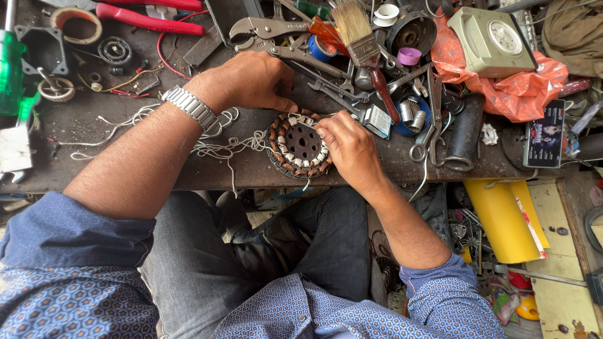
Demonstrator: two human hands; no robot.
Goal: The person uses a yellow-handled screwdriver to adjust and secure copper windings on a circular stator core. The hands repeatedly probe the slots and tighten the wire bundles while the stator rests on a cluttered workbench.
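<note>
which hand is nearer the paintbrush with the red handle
Right. The right hand rests on the stator's right edge, just below-left of the paintbrush handle. The left hand is further left, at the stator's top.

stator [297, 144] copper-brown, white | shirt [69, 276] blue, hexagon pattern | bag [521, 88] orange | pliers [147, 19] red

Right hand [349, 145] covers the right rim of the round copper-wound stator [298, 144]; its fingertips hidden. Left hand [254, 80] hides the top edge. Red-handled pliers [147, 19] and green-handled screwdriver [11, 66] cut off by frame edges. Small dark card [544, 134] print too small to tell.
</note>
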